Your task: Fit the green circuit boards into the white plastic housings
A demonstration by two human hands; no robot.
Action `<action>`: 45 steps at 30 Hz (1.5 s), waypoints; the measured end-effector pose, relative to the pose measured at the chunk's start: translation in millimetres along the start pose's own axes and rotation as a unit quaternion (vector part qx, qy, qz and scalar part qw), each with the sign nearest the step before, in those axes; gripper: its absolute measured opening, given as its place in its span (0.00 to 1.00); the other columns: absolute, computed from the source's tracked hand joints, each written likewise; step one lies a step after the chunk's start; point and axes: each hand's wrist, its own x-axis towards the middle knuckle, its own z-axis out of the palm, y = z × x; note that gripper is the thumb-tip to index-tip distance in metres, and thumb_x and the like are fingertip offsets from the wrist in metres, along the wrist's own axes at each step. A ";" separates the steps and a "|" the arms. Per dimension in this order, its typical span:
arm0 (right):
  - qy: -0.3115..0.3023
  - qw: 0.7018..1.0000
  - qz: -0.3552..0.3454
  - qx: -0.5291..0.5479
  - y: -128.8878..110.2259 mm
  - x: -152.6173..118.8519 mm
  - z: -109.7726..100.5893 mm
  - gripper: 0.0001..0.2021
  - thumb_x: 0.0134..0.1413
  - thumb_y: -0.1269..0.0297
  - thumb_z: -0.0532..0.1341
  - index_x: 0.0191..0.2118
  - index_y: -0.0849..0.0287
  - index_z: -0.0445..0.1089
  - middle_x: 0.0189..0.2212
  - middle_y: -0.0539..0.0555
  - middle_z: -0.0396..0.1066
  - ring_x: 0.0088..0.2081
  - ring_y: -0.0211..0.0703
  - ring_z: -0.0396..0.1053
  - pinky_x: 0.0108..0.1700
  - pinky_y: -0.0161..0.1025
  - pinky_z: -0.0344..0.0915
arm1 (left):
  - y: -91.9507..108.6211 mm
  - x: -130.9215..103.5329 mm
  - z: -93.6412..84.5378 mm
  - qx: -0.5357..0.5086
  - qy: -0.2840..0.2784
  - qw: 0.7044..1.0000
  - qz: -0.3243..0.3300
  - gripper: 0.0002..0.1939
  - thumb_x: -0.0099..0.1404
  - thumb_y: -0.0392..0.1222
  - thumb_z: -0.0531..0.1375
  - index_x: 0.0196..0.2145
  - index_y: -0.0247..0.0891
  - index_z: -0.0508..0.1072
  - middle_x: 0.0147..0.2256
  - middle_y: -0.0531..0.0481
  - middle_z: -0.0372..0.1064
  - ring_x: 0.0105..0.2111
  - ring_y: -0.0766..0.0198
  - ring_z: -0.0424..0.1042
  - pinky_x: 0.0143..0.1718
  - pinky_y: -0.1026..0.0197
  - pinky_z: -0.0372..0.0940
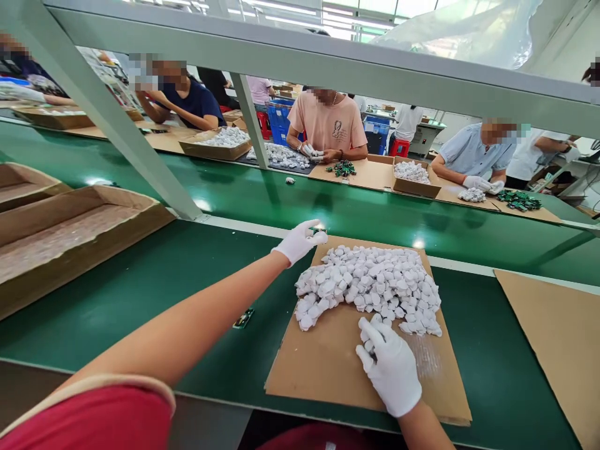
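My left hand (304,242), in a white glove, reaches out over the near edge of the green conveyor belt. Its thumb and fingers pinch a small, dark green piece (319,230) that looks like a circuit board, partly hidden by the fingers. My right hand (392,372), also gloved, is curled around a few small white wrapped pieces (369,337) at the front of the pile. That heap of white pieces (375,278) covers the far half of a cardboard sheet (319,359). Left of the cardboard, a single circuit board (244,319) lies on the green tabletop.
Cardboard trays (84,231) stand at the left, and another cardboard sheet (548,337) lies at the right. A grey frame bar (300,53) crosses above, with a slanted post (126,119). Across the belt (225,194), several co-workers sit beside white pieces and boards.
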 end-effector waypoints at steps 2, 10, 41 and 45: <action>0.004 1.000 0.003 -0.007 0.9 -1.5 2.4 0.18 0.51 0.67 0.59 0.49 0.55 0.67 0.40 0.57 0.72 0.39 0.49 0.69 0.37 0.41 0.63 | -10.1 25.7 11.6 0.023 0.001 1.000 -0.004 0.36 0.48 0.43 0.66 0.54 0.27 0.63 0.27 0.50 0.70 0.31 0.65 0.67 0.39 0.62 0.61; 0.080 0.996 -0.036 0.034 3.8 2.1 13.7 0.09 0.53 0.74 0.50 0.32 0.56 0.66 0.27 0.53 0.69 0.30 0.42 0.66 0.33 0.36 0.61 | -28.1 93.4 44.4 0.141 0.027 0.989 -0.041 0.28 0.54 0.43 0.61 0.52 0.30 0.66 0.50 0.37 0.67 0.49 0.50 0.65 0.50 0.54 0.55; 0.048 0.985 -0.039 -0.163 42.4 -67.5 1.4 0.36 0.50 0.55 0.57 0.63 0.64 0.50 0.55 0.64 0.63 0.53 0.64 0.62 0.52 0.59 0.53 | -89.4 -181.8 -110.7 0.549 0.058 0.824 0.127 0.21 0.58 0.51 0.55 0.45 0.40 0.74 0.57 0.41 0.59 0.59 0.40 0.52 0.55 0.41 0.53; -0.118 0.984 -0.093 -0.094 21.5 -66.9 -15.0 0.41 0.43 0.48 0.61 0.62 0.62 0.52 0.63 0.59 0.47 0.61 0.62 0.50 0.58 0.54 0.49 | -92.5 -180.2 -106.8 0.581 0.065 0.801 0.125 0.19 0.57 0.48 0.55 0.42 0.38 0.75 0.55 0.36 0.61 0.55 0.37 0.56 0.47 0.41 0.59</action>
